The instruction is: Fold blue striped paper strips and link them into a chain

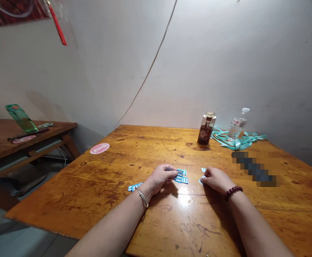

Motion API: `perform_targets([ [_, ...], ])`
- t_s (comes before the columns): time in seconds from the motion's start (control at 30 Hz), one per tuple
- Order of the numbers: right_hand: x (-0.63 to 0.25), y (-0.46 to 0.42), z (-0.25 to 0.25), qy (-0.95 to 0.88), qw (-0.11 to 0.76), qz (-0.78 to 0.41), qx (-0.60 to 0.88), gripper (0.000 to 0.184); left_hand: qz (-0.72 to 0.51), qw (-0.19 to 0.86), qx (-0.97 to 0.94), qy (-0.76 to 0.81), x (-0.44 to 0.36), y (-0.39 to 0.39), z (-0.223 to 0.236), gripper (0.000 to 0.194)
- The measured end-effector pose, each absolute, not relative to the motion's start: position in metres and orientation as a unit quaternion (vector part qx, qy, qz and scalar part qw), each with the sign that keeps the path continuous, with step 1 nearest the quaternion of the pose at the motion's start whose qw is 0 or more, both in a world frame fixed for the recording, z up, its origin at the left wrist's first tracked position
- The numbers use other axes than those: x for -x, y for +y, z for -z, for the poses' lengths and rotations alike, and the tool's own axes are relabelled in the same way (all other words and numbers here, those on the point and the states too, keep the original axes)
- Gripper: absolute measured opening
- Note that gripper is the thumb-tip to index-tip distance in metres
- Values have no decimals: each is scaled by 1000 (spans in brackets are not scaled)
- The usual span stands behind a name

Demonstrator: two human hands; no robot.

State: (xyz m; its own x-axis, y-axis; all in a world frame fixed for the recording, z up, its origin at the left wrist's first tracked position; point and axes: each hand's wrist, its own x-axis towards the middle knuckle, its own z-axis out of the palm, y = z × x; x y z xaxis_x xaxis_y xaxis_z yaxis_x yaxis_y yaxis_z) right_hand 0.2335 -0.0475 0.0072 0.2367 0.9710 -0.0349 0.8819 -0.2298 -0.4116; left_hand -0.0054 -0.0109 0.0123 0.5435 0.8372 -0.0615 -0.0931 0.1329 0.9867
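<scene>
Both my hands rest on a worn wooden table (91, 192). My left hand (159, 178), a silver bangle on its wrist, has its fingers curled and pinches a small dark strip beside a cluster of small blue-and-white tiles (182, 176). More blue tiles (134, 186) lie just left of that wrist. My right hand (216, 179), with a dark bead bracelet, is curled over a blue tile (200, 181) at its fingertips; another tile (203, 170) lies just beyond it.
A brown bottle (206, 128) and a clear water bottle (237, 125) stand at the far side with a teal ribbon (236, 142). A pink round sticker (99, 148) lies at the left edge. A side table (0, 142) at left holds a green bottle (22, 119).
</scene>
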Motion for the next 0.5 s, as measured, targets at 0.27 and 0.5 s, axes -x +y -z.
perform_targets([
  [0.27,-231,-45,1,-607,180,-175,754,2,-347,703,-541,304,5,-13,-13,19],
  [0.5,-209,-53,-23,-617,310,-200,695,5,-349,641,-597,335,3,-16,-15,20],
])
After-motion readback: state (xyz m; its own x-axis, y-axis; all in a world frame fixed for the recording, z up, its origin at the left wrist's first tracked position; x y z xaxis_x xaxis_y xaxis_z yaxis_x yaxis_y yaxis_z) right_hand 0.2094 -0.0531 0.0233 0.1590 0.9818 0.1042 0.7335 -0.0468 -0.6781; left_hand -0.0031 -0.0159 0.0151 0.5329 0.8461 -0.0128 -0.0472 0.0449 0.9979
